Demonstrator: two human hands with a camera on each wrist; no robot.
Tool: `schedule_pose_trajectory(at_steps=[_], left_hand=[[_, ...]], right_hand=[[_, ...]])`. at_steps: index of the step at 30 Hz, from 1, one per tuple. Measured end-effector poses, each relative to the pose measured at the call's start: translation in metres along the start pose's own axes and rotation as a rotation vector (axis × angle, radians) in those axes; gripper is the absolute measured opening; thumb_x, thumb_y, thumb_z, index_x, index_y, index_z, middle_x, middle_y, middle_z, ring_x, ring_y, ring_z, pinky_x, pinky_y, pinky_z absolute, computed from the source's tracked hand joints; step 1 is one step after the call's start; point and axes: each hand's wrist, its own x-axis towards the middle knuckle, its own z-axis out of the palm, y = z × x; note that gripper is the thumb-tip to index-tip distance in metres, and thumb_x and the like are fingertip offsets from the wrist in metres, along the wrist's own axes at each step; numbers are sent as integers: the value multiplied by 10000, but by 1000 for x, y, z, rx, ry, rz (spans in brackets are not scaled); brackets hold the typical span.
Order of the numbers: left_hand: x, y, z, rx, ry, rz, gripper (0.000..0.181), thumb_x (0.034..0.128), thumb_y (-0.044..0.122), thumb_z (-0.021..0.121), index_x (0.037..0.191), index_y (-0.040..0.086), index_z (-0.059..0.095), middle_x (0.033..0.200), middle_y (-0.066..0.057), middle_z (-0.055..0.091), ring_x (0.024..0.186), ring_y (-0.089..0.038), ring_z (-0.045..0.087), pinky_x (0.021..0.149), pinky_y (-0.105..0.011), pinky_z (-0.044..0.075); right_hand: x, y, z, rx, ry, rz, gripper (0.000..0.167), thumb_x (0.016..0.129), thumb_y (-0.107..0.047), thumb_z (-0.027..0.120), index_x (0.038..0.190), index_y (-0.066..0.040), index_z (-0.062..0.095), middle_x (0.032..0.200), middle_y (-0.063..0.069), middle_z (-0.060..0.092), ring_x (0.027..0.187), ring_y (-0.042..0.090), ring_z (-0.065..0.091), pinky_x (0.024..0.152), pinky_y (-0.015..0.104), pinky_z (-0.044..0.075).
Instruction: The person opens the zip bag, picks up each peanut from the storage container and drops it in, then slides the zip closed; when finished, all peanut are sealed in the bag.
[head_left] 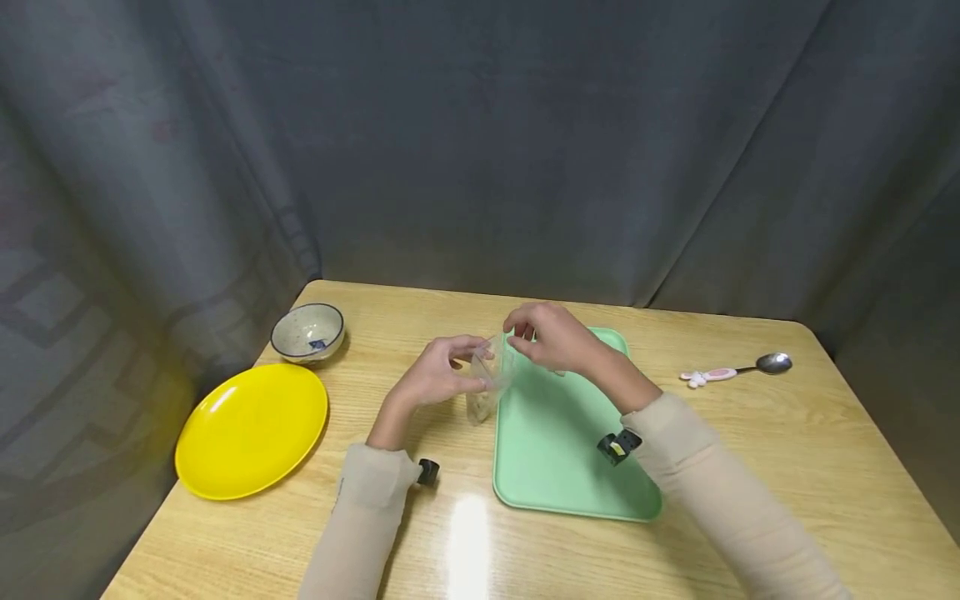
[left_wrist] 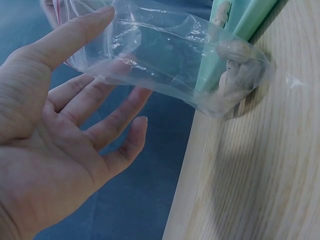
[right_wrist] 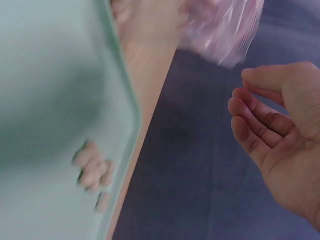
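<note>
A clear zip bag (head_left: 483,379) hangs from my left hand (head_left: 441,371), thumb on one side and fingers on the other near its top. In the left wrist view several peanuts (left_wrist: 235,70) lie in the bottom of the bag (left_wrist: 160,45), beside the tray's edge. My right hand (head_left: 553,336) is beside the bag's mouth above the green tray (head_left: 558,442); in the right wrist view its fingers (right_wrist: 255,135) are bent, with nothing between them and the thumb. Several peanuts (right_wrist: 92,167) lie in a corner of the tray.
A yellow plate (head_left: 251,433) lies at the left of the wooden table (head_left: 450,517), with a patterned bowl (head_left: 308,332) behind it. A spoon (head_left: 773,363) with a pink and white handle lies right of the tray. A dark curtain (head_left: 480,150) hangs behind the table.
</note>
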Motion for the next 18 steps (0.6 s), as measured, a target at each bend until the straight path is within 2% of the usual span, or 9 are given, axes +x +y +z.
schedule_pose_trajectory(at_steps=[4,7,10,12,13,15,16,18], left_hand=[[0,0,-1,-8,4,5,588,796,151,827,1333,50,609,1154,-30,685,1077,-208,608,953,-488,479],[-2,0,-1,-24,-1,-3,598,795,157,829,1340,51,604,1147,-24,687,1072,-207,608,950,-486,483],[-2,-1,-1,-27,-2,-11,605,792,158,834,1343,61,603,1143,-8,686,1074,-206,608,954,-490,483],[-3,-2,0,-29,-2,-13,606,791,150,837,1343,61,603,1142,-5,687,1075,-210,608,957,-492,480],[-2,-3,0,-29,-1,-11,606,793,149,836,1344,57,602,1145,-11,687,1078,-219,608,962,-501,476],[-3,-3,0,-32,-1,-9,606,794,146,837,1344,54,602,1151,-23,688,1084,-234,608,967,-511,471],[-3,-3,0,-36,-2,-7,608,794,146,838,1345,48,600,1153,-32,688,1085,-245,608,968,-516,468],[-3,-3,0,-40,-4,-4,616,793,151,841,1348,37,596,1157,-46,687,1087,-260,608,970,-523,466]], right_hand=[[-5,19,0,-23,-10,81,135,905,-49,698,1031,-7,724,879,66,690,764,185,643,700,373,538],[-14,36,7,-31,-60,152,174,905,-51,689,1063,17,716,882,86,695,746,183,652,713,390,544],[-23,53,17,-51,-106,183,190,892,-43,696,1063,38,719,872,99,705,714,145,637,705,380,543],[-28,62,23,-62,-133,186,105,889,-34,695,962,36,722,760,102,665,629,135,564,645,344,497],[-30,65,26,-64,-134,186,79,885,-32,701,925,33,723,778,115,679,632,147,569,621,322,469],[-33,71,32,-58,-132,191,52,883,-26,711,843,7,717,723,98,664,715,198,641,592,288,404],[-34,73,34,-51,-134,194,96,887,-22,708,793,0,700,712,102,661,783,239,672,578,284,372],[-35,76,39,-45,-131,204,139,886,-22,716,750,-18,693,719,85,675,1011,317,682,577,278,363]])
